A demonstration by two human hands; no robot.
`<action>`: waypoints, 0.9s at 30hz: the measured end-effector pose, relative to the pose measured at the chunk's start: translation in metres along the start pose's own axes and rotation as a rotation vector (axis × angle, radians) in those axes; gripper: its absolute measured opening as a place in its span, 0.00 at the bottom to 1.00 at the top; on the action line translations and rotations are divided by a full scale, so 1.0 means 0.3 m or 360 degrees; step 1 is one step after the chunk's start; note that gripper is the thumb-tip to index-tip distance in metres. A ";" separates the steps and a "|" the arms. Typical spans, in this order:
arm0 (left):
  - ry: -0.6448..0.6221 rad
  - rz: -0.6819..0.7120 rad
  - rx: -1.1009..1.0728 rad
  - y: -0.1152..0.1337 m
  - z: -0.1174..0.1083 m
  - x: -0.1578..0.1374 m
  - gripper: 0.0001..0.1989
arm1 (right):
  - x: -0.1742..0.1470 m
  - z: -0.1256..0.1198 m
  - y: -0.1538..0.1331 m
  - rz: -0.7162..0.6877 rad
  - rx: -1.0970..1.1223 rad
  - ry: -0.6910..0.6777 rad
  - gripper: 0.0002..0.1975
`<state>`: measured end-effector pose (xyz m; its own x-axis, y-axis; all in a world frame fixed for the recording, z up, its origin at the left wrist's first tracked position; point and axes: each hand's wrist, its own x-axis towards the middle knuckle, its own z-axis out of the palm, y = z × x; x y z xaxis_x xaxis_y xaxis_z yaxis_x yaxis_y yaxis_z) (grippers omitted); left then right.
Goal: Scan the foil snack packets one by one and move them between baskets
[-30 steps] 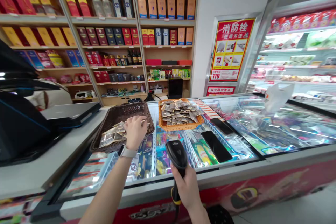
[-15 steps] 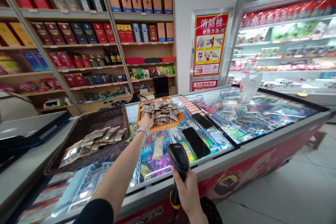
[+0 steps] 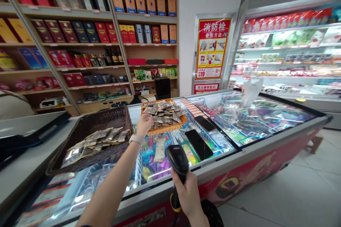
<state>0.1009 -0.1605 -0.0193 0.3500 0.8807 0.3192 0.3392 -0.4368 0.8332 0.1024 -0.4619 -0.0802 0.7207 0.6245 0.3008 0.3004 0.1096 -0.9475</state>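
Two hands at a chest freezer [image 3: 213, 171], as seen by a bystander; they are well apart. The left hand [image 3: 144, 124], with a pale wristband [image 3: 136, 139], reaches to the near left side of an orange basket [image 3: 167, 128] filled with small flat packets [image 3: 167, 111]. Its fingertips are partly lost among these packets, and one cannot tell whether they grip any. The right hand [image 3: 188, 191] is closed round the handle of a black scanner [image 3: 178, 159]; palm and fingers cover much of the grip, and the yellow-trimmed lower end runs towards the bottom edge, where it is cut off. Left of the orange basket lies a dark wicker basket [image 3: 102, 118], part bare, with overlapping packets [image 3: 98, 141] along its near side; their print is too small to read. Right of the orange basket, two dark phones rest on the glass surface, the nearer [image 3: 199, 144] larger in view than the farther [image 3: 204, 123]. Goods beneath the glass are blurred by reflections. A translucent bag [image 3: 250, 92] stands farther along, its contents indistinct. At the left margin a flat, dark-edged device [image 3: 29, 131] is cropped; the pale shape [image 3: 13, 108] behind it cannot be identified.
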 end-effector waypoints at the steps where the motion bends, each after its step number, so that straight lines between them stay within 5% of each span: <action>1: 0.0014 0.0059 -0.0043 0.000 -0.031 -0.042 0.16 | -0.001 0.008 -0.007 -0.0013 -0.0010 -0.0010 0.21; 7: 0.0279 0.0177 -0.0461 -0.076 -0.186 -0.299 0.23 | -0.011 0.081 -0.049 -0.0074 -0.0032 -0.0087 0.19; 13: 0.0603 0.0137 -0.0630 -0.207 -0.222 -0.476 0.18 | -0.041 0.162 -0.095 -0.0034 -0.0084 -0.0338 0.19; 19: 0.0788 0.0077 -0.0614 -0.269 -0.218 -0.536 0.14 | -0.078 0.223 -0.087 -0.0043 -0.0355 -0.0511 0.21; 27: 0.0756 0.0101 -0.0647 -0.244 -0.219 -0.548 0.12 | -0.082 0.246 -0.089 -0.0030 -0.0341 -0.0482 0.21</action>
<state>-0.0389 -0.2614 -0.1033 -0.0993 0.8816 0.4615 -0.0613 -0.4683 0.8814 0.0306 -0.4233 -0.0704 0.5060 0.8280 0.2418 0.4591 -0.0212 -0.8881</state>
